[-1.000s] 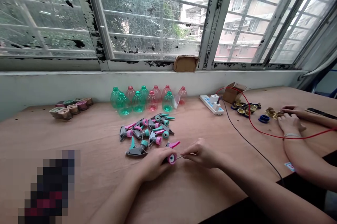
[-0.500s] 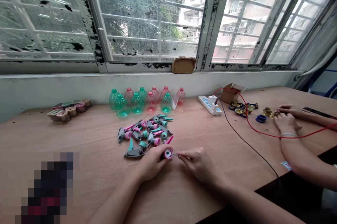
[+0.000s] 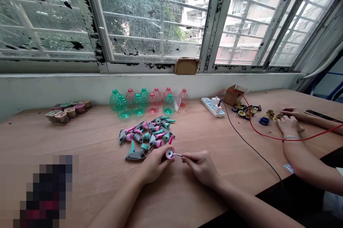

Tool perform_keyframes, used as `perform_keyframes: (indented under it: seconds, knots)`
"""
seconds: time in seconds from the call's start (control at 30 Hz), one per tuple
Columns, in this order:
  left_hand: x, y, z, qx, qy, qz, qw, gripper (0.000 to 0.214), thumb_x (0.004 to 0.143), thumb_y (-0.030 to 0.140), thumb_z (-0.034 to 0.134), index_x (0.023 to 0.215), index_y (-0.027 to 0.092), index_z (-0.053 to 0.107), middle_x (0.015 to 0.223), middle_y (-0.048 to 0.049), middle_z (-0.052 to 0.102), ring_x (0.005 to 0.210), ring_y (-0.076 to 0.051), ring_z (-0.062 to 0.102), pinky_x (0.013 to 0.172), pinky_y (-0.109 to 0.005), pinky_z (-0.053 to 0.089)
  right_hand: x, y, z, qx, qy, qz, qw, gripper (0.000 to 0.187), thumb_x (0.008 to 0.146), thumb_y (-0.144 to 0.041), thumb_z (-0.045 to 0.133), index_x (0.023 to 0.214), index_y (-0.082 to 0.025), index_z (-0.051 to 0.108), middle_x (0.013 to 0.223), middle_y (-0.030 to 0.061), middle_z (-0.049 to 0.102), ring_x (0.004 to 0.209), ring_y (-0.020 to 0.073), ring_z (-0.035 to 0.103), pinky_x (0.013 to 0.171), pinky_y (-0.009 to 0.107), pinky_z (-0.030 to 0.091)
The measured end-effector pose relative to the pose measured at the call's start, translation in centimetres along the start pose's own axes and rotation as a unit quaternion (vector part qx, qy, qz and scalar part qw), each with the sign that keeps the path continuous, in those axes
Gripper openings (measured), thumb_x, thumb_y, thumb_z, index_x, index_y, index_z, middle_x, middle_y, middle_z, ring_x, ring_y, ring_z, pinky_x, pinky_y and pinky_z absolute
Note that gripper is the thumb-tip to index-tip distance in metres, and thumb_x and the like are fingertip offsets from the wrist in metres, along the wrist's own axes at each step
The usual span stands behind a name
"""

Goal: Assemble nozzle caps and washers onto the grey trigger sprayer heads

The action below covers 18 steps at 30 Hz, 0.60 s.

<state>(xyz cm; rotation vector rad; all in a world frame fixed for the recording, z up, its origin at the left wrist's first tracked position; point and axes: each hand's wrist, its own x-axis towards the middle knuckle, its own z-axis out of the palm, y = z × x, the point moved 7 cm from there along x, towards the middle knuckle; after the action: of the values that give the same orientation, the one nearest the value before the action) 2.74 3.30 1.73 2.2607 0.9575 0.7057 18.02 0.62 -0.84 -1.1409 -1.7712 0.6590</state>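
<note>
My left hand [image 3: 155, 165] grips a grey spray trigger head [image 3: 167, 155], and its pink-rimmed round end [image 3: 169, 154] shows above my fingers. My right hand [image 3: 200, 168] pinches a thin metal rod [image 3: 177, 155], whose tip meets that pink end. Just left of my left hand lies a grey and teal spray head [image 3: 136, 155]. Beyond both hands is a loose heap of pink, teal and grey spray heads [image 3: 147, 133]. Most of the held head is hidden by my fingers.
Green and pink plastic bottles [image 3: 147, 103] stand by the window wall. Small containers [image 3: 66, 112] sit at the left. A power strip [image 3: 213, 107], cables and brass fittings [image 3: 272, 115] lie to the right, where a co-worker's hands [image 3: 291, 122] work.
The held spray head and both my hands have shifted a little left and up. The pink end now faces more upward, with the metal rod at it.
</note>
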Motion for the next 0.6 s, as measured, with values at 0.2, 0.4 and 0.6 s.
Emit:
perform_keyframes:
  seconds: [0.2,0.4,0.6]
  knots:
    - [0.03,-0.42,-0.20,0.000,0.018,-0.007,1.000,0.017,0.086,0.026,0.053,0.103,0.021,0.056,0.091,0.0002,0.063,0.081,-0.016,0.056,0.075,-0.025,0.041,0.56,-0.56,-0.09,-0.014,0.003,-0.009,1.000,0.022,0.088,-0.025,0.056,0.087,-0.022,0.078,0.069,0.0009,0.073,0.059,0.0167,0.064,0.054,0.022,0.042]
    - [0.05,-0.40,-0.03,0.011,0.011,-0.008,1.000,0.019,0.085,0.022,0.053,0.103,0.022,0.057,0.094,-0.0006,0.064,0.084,-0.017,0.057,0.076,-0.025,0.041,0.46,-0.42,0.13,-0.031,-0.003,-0.014,0.999,0.022,0.088,-0.025,0.057,0.093,-0.024,0.078,0.069,-0.0001,0.073,0.057,0.0154,0.063,0.054,0.022,0.041]
    - [-0.01,0.25,0.24,-0.005,-0.002,0.004,1.000,0.018,0.086,0.025,0.052,0.102,0.020,0.058,0.092,-0.0014,0.064,0.083,-0.017,0.057,0.075,-0.025,0.042,0.67,-0.09,0.29,0.042,0.002,-0.005,0.999,0.021,0.087,-0.026,0.058,0.086,-0.021,0.078,0.069,0.0001,0.072,0.062,0.0163,0.065,0.054,0.021,0.044]
